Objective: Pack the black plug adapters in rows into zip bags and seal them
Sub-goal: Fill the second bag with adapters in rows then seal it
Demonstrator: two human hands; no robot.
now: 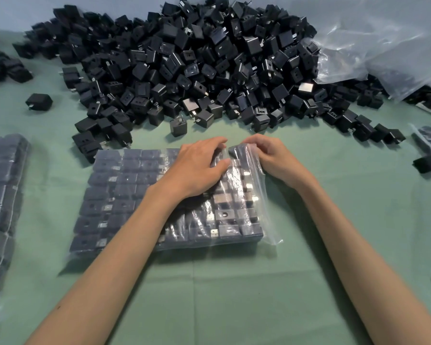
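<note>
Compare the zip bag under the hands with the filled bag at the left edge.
The left hand presses on the centre zip bag and the right hand pinches its plastic; the left-edge bag lies untouched. The centre zip bag shows whole; the left-edge bag is cropped by the frame. Both hold rows of black adapters.

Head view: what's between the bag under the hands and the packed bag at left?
Bare green tablecloth separates the centre bag from the left bag; head view.
</note>
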